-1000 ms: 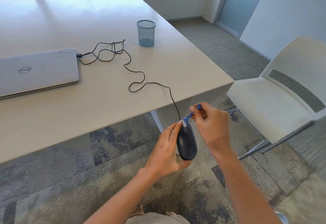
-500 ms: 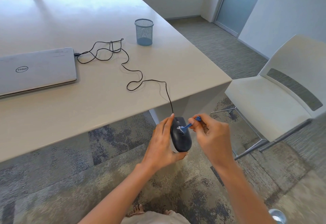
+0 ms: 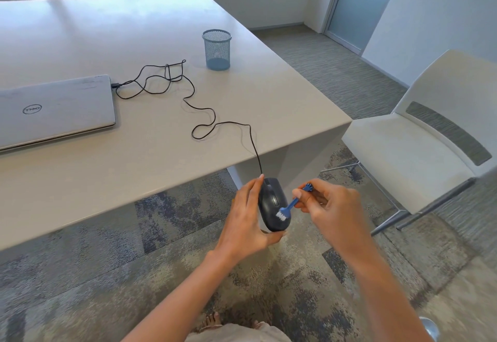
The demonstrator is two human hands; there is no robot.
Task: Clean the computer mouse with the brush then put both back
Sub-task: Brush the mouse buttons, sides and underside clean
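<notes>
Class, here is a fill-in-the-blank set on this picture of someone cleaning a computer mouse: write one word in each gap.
1. The left hand holds the black ____ in the air, off the table.
2. The right hand pinches a small brush whose handle is ____ in colour.
3. The mouse cable runs across the table to the closed ____.
4. The mesh cup on the table looks ____ inside.

Missing words: mouse; blue; laptop; empty
</notes>
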